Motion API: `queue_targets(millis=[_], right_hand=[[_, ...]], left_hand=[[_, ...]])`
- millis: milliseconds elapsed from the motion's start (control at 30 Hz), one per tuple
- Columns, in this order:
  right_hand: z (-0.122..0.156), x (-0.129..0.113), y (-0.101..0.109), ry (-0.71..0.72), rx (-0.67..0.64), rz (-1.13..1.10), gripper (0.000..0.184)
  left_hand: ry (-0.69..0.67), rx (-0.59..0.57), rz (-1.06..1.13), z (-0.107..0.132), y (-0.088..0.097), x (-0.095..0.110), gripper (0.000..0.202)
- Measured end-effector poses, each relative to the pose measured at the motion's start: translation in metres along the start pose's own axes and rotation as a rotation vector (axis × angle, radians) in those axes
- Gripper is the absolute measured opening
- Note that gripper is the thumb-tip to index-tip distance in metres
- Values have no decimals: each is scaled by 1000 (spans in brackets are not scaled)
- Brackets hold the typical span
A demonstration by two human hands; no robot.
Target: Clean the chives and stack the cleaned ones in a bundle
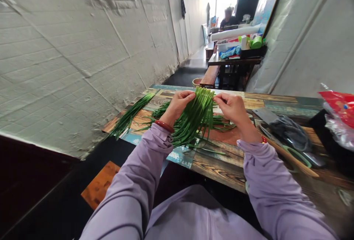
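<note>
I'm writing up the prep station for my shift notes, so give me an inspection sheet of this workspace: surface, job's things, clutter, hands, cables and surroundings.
Surface: patterned wooden table, a few loose green stalks on it.
Job's things: bunch of green chives held over the table; second bundle lying flat at the table's left end.
Clutter: cleaver, black bag, red plastic bag and wooden handle, all at the right.
Hands: left hand and right hand both pinch the bunch's upper end.
Cables: nothing seen.
Surroundings: white brick wall at left; bench and cluttered far table beyond, a person seated there.
</note>
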State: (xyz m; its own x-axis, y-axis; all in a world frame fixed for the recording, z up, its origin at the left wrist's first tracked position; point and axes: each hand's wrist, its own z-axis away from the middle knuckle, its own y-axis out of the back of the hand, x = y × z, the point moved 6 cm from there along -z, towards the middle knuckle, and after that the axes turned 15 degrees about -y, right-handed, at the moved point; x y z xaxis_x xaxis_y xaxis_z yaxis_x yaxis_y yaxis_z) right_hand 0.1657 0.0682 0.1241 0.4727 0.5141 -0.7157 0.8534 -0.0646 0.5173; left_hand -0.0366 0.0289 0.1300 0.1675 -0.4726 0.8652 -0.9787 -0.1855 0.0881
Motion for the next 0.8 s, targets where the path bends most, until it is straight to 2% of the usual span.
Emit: queue_targets(millis=[167,367,500,600,700,800], right_hand=[[-1,4,-1,-27,-29,-41,27],[-8,19,-6,-146,-75,-173,31],[-9,22,-12,-194,-100,-243,31],[-7,21,-17,-234,-183,-316,31],[-3,13,-20,-212,-343,-395,29],[3,-5,-17,-133,-439,-458,32]], left_hand=[[-10,-52,-37,0,0,4,28],[10,-296,84,-4,-16,-2,49],[32,-350,67,-9,-18,-11,45],[87,-350,60,-10,-13,-11,35],[129,-381,21,-14,-5,0,29],[121,-440,-71,-26,6,24,27]])
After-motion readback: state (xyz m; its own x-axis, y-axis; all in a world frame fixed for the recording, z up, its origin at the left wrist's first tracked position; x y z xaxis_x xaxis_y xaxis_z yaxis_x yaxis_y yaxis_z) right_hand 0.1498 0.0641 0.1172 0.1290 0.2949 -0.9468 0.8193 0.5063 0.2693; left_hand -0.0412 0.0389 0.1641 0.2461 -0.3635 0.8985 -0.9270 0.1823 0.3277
